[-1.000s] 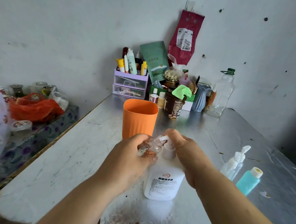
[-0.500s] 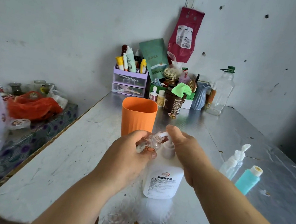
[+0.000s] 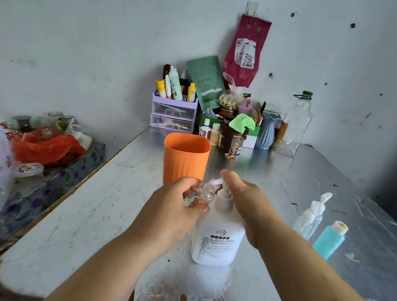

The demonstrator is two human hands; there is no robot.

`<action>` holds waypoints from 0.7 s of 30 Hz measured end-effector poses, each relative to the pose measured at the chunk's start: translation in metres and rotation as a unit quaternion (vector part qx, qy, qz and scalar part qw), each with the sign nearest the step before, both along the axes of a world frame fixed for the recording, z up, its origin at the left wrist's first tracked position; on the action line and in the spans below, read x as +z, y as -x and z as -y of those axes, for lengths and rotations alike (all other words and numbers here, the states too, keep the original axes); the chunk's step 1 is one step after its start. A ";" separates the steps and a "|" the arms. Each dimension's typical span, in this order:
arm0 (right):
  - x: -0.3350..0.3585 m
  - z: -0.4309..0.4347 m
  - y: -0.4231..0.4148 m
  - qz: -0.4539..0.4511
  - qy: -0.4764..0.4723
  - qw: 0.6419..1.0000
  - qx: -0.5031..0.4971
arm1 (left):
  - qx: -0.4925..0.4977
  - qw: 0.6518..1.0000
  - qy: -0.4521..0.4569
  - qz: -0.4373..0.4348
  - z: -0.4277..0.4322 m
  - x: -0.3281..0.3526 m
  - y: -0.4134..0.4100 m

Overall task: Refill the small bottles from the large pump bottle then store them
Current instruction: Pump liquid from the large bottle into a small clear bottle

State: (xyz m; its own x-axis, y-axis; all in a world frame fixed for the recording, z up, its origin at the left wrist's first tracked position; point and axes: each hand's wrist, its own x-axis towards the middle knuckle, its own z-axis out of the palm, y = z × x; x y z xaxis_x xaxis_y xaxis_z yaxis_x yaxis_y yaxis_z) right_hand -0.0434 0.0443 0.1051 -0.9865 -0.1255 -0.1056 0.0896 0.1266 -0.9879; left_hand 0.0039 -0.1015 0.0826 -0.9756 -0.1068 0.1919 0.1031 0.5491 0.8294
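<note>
The large white pump bottle (image 3: 218,242) stands on the metal table (image 3: 94,213) in front of me. My left hand (image 3: 172,209) grips a small clear bottle (image 3: 201,193), tilted, its open mouth up against the pump's nozzle. My right hand (image 3: 245,200) rests on the pump head, palm and fingers over the top of it. To the right lie a small clear pump bottle (image 3: 311,217) and a small teal bottle (image 3: 330,239) with a pale cap.
An orange cup (image 3: 185,157) stands just behind my hands. At the back corner sit a purple drawer organiser (image 3: 173,115), jars, a blue vase and an empty clear bottle (image 3: 296,126). A lower side shelf on the left holds a red bag (image 3: 45,146).
The pump head has risen a little under my right hand. The small bottle stays at the nozzle in my left hand.
</note>
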 end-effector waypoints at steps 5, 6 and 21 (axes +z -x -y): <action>0.008 0.000 -0.001 -0.003 -0.004 1.000 0.006 | 0.005 1.000 0.006 -0.003 0.000 0.004 -0.002; 0.008 -0.001 -0.003 -0.003 -0.007 1.000 0.006 | 0.005 1.000 0.006 -0.004 0.000 0.005 -0.002; -0.010 -0.001 0.003 -0.030 0.005 1.000 0.005 | 0.001 1.000 -0.002 -0.002 0.002 -0.005 0.002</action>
State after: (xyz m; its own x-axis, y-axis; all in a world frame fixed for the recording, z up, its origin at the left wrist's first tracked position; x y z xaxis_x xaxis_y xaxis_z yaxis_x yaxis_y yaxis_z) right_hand -0.0460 0.0450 0.0955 -0.9896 -0.1367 -0.0454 0.0294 0.1167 -0.9927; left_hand 0.0018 -0.1039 0.0777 -0.9745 -0.1091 0.1962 0.1063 0.5454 0.8314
